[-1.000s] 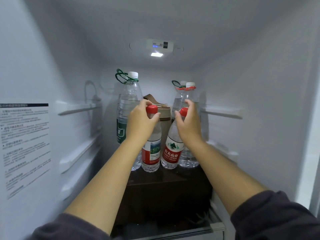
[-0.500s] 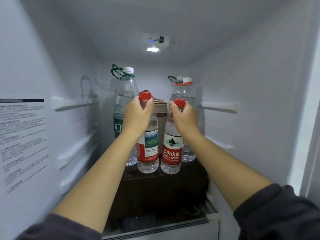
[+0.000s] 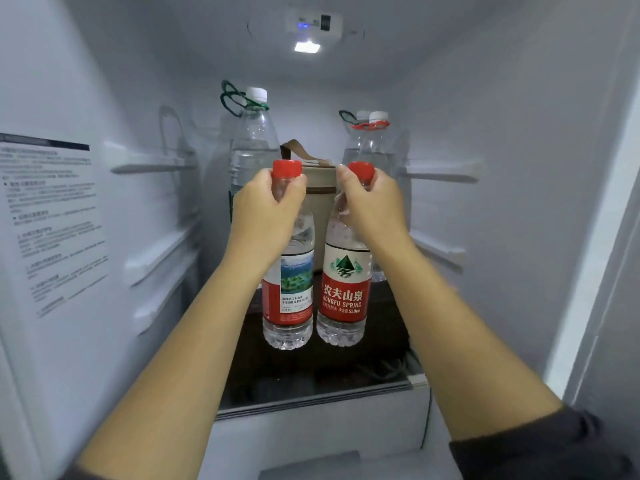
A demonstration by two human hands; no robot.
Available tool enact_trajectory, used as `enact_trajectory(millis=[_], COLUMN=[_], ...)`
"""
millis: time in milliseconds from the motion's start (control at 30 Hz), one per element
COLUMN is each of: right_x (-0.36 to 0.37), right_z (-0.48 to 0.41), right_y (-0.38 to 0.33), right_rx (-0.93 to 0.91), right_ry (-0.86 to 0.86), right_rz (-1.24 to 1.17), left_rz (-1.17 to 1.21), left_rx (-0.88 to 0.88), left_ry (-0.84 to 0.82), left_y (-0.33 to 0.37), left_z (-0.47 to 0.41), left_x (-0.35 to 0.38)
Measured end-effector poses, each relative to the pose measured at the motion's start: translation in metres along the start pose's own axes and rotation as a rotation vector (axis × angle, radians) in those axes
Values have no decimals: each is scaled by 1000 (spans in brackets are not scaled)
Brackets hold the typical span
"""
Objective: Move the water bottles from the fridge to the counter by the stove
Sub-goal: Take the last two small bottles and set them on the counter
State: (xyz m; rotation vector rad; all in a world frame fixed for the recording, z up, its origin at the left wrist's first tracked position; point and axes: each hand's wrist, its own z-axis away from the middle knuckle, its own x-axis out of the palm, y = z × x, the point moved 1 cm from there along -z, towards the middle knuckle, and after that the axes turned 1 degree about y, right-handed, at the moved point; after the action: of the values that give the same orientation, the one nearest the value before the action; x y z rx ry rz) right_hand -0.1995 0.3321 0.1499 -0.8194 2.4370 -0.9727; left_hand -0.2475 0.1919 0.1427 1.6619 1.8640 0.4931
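inside an open fridge, the left hand is wrapped around the neck of a red-capped water bottle at centre frame, while the right hand clasps the neck of a second red-capped bottle just beside it. both bottles hang upright, clear of the dark glass shelf below. behind them stand a tall white-capped bottle, two more large bottles and a beige bag.

Two gripped bottles inside fridge
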Motion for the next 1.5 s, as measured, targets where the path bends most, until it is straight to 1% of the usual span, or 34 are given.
enact_trajectory(millis=[100,233,433,667,833,967,1133,1267,1400,1500], right_x=[-3,-9,-13,-11,-8,-8,-9,-15,-27,-35], right_z=[22,78,167,225,237,236,234,244,258,273], right_y=[0,15,62,113,133,139,143,149,155,167], right_rx=[34,55,100,89,99,132,164,189,257,332], right_ry=[-10,-39,-76,-93,-82,-84,-158,-201,-307,-390], right_rz=[10,10,13,48,56,55,80,15,-33,-3], left_rz=[15,16,78,79,94,71,97,153,188,229], left_rx=[-27,-75,-175,-194,-227,-220,-244,-271,-316,-376], left_ry=[-17,-21,-96,-136,-98,-106,-102,-141,-173,-221], left_y=[-3,-14,-50,-88,-99,-107,-109,-111,-123,-131], left_z=[21,71,160,234,248,245,245,252,260,271], left_x=[-6,-10,-4,11,16,18,20,21,19,17])
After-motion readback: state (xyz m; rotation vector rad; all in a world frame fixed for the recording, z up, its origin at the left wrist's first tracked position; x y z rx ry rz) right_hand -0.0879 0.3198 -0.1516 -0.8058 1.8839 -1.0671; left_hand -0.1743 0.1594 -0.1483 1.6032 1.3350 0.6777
